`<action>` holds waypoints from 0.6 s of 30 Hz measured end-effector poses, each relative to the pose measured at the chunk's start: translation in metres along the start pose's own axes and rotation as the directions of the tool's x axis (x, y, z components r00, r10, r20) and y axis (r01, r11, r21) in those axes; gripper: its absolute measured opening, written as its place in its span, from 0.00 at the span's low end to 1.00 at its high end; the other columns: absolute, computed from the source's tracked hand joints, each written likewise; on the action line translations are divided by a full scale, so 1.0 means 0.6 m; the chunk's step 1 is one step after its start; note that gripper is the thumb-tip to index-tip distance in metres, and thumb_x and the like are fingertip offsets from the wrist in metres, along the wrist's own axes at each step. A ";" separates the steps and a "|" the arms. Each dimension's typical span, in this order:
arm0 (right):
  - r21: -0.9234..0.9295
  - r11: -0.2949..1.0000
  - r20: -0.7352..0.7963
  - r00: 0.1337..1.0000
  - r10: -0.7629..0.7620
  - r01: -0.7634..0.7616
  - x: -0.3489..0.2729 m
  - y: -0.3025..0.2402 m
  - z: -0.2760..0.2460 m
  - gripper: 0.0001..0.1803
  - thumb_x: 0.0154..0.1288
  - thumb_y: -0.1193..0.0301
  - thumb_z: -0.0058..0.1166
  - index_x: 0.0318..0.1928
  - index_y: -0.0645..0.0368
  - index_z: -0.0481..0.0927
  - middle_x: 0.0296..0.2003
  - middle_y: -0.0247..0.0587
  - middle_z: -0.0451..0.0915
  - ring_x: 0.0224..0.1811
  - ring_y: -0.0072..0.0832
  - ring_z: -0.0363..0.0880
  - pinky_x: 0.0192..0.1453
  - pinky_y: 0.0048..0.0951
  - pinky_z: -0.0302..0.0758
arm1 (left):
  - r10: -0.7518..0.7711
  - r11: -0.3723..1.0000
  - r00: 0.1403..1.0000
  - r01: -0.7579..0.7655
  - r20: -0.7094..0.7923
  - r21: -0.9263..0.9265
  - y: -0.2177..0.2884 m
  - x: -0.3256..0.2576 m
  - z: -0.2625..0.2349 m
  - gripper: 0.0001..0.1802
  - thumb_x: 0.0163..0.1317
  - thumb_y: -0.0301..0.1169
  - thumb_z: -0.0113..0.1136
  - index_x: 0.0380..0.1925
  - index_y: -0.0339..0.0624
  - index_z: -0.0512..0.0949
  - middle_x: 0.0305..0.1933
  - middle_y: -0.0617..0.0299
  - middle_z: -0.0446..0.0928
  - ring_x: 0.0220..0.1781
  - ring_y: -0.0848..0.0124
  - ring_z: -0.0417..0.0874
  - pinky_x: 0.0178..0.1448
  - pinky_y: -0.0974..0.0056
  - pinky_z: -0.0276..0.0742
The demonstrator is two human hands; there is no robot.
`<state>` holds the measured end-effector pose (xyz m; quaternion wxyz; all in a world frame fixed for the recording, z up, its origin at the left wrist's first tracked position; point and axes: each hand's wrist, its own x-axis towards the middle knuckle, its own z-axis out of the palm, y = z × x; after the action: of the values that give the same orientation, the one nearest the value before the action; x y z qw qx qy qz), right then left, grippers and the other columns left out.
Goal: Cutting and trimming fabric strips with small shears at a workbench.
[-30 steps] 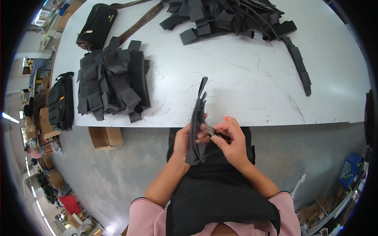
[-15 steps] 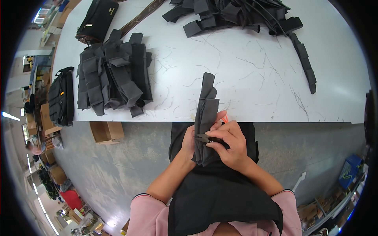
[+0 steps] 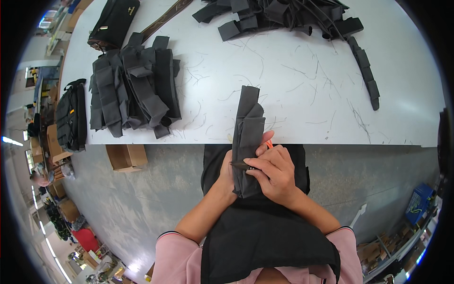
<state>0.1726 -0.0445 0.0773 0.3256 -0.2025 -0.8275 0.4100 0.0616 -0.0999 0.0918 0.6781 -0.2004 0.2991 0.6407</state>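
At mid-frame, the left hand [image 3: 227,170] wraps a folded fabric piece [image 3: 248,137] from behind; the right hand [image 3: 276,173] pinches clippers [image 3: 241,165] across it. A slipping tip could nick the cloth or the nearby left hand. Counts: one held piece, one pair of clippers, one outlying strip [image 3: 364,73] at upper right, two heaps on the table [image 3: 293,104] (left heap [image 3: 142,90], top heap [image 3: 279,14], too tangled to count within), one shoulder bag [image 3: 112,26], one backpack [image 3: 72,118].

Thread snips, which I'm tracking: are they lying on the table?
No, the right hand holds the thread snips over the grey fabric strip.
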 end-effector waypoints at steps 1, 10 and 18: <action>-0.003 1.000 0.016 1.000 0.022 -0.022 0.000 -0.001 -0.001 0.18 0.38 0.81 0.65 0.35 0.60 0.82 0.28 0.36 0.74 0.35 0.33 0.72 0.37 0.29 0.68 | -0.002 1.000 1.000 0.002 0.018 -0.004 0.000 0.001 -0.003 0.25 0.68 0.32 0.33 0.61 0.30 0.62 0.34 0.67 0.66 0.38 0.77 0.70 0.47 0.74 0.70; 0.264 0.913 -0.015 0.945 0.326 -0.311 0.006 -0.018 -0.025 0.17 0.48 0.77 0.65 0.40 0.59 0.76 0.27 0.37 0.70 0.29 0.27 0.70 0.34 0.27 0.70 | 0.112 0.985 0.960 -0.142 0.256 0.100 0.000 0.021 -0.066 0.22 0.71 0.36 0.40 0.58 0.32 0.65 0.35 0.66 0.69 0.40 0.74 0.73 0.47 0.69 0.71; 0.240 0.878 0.079 0.910 0.407 -0.414 0.012 0.003 -0.020 0.08 0.58 0.74 0.61 0.32 0.62 0.74 0.21 0.31 0.74 0.20 0.14 0.66 0.26 0.17 0.64 | 0.373 0.860 0.928 -0.337 -0.021 0.383 0.006 -0.001 -0.020 0.15 0.71 0.38 0.44 0.49 0.39 0.68 0.45 0.62 0.74 0.46 0.74 0.76 0.51 0.66 0.73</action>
<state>0.1760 -0.0323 0.0841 0.2437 -0.3251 -0.7111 0.5738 0.0565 -0.1079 0.0835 0.5591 -0.0394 0.4784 0.6759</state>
